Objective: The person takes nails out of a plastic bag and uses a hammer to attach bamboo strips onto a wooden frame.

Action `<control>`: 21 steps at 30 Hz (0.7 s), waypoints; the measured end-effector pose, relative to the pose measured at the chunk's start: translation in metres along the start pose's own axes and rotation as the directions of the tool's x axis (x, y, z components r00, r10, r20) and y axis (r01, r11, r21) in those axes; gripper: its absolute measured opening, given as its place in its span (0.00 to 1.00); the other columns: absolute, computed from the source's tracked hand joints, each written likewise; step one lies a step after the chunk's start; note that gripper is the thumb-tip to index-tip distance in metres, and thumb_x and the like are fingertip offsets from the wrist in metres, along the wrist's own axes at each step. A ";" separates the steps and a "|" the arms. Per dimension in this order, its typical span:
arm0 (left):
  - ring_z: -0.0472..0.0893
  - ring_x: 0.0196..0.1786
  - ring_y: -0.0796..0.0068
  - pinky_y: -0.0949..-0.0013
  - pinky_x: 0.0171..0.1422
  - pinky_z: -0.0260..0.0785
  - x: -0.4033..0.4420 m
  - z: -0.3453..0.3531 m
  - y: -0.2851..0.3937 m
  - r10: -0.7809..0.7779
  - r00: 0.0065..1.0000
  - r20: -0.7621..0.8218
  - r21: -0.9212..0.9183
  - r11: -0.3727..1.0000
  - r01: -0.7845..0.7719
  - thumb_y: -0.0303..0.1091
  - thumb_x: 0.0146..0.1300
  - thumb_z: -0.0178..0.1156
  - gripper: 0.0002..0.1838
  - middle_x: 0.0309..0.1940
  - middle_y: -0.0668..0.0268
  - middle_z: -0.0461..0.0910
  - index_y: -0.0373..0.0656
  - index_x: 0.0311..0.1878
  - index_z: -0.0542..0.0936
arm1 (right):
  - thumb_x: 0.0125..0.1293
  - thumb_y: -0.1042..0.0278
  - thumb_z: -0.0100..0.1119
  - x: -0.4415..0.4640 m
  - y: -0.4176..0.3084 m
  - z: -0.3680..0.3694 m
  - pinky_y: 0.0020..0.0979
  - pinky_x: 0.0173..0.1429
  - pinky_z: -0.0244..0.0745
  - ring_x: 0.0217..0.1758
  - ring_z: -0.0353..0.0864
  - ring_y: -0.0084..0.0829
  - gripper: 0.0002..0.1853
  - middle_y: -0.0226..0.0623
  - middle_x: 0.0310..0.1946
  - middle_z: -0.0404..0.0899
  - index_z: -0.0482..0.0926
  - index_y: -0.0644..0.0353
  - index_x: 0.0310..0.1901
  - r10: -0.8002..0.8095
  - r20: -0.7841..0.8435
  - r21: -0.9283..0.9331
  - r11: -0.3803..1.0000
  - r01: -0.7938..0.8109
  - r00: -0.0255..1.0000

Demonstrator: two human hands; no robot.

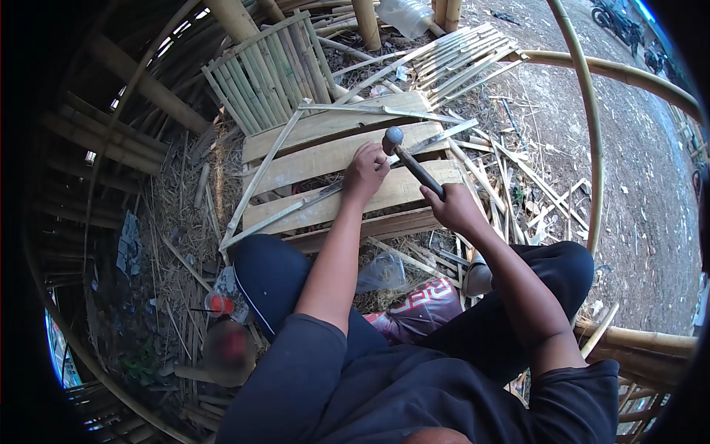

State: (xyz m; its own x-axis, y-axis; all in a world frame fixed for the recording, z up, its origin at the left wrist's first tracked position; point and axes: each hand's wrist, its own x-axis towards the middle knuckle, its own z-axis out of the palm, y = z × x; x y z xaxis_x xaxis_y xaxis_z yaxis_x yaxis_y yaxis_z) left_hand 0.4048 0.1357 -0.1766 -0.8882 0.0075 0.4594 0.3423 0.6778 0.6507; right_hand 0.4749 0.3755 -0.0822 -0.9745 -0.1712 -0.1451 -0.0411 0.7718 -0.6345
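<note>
My right hand (452, 207) is wrapped round the handle of a hammer (420, 173), whose rounded metal head points away from me. Close beside that head, my left hand (364, 172) is closed in a pinch over a bamboo strip (296, 208). Whatever its fingertips hold is too small to make out. The strip runs diagonally across a low wooden plank bench (288, 167) and forms one side of a frame of thin strips. Another side of this frame (266, 166) slants along the bench's left end, meeting a strip at the far side.
A bamboo slat panel (272, 74) leans behind the bench. Loose slats (466, 63) are piled at the far right, with more scraps (547, 189) on the ground. A plastic bag (382, 272) and a red cup (220, 303) lie near my legs. Bamboo poles (584, 96) stand around.
</note>
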 end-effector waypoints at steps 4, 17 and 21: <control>0.77 0.70 0.54 0.57 0.72 0.72 -0.001 -0.005 0.006 0.004 1.000 0.002 -0.017 1.000 -0.004 0.31 0.61 0.70 0.08 0.60 0.54 0.83 0.37 0.33 0.82 | 0.73 0.43 0.63 -0.006 -0.010 -0.009 0.51 0.36 0.75 0.26 0.82 0.57 0.32 0.59 0.20 0.78 0.82 0.73 0.28 -0.028 -0.046 0.021 0.999 0.029 0.999; 0.79 0.69 0.56 0.58 0.68 0.74 -0.002 -0.005 0.008 -0.073 0.997 0.034 -0.027 0.997 0.074 0.30 0.60 0.70 0.08 0.55 0.58 0.85 0.38 0.30 0.81 | 0.72 0.43 0.62 -0.005 -0.011 -0.003 0.52 0.44 0.81 0.32 0.85 0.62 0.32 0.61 0.24 0.82 0.84 0.73 0.31 -0.022 0.029 -0.084 0.996 0.025 0.999; 0.80 0.66 0.56 0.58 0.65 0.76 0.004 -0.009 0.012 -0.076 0.994 0.077 -0.026 0.997 0.079 0.30 0.60 0.70 0.09 0.52 0.59 0.84 0.38 0.29 0.79 | 0.72 0.43 0.62 -0.004 -0.011 -0.004 0.52 0.44 0.81 0.33 0.86 0.62 0.32 0.62 0.24 0.82 0.84 0.73 0.31 0.011 0.033 -0.054 0.999 -0.009 0.999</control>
State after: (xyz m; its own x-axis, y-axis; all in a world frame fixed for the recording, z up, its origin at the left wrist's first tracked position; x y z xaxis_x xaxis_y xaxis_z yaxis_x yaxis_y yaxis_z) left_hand 0.4086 0.1371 -0.1615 -0.9326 0.0122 0.3606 0.2793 0.6572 0.7001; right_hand 0.4787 0.3706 -0.0715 -0.9669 -0.1832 -0.1773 -0.0441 0.8053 -0.5913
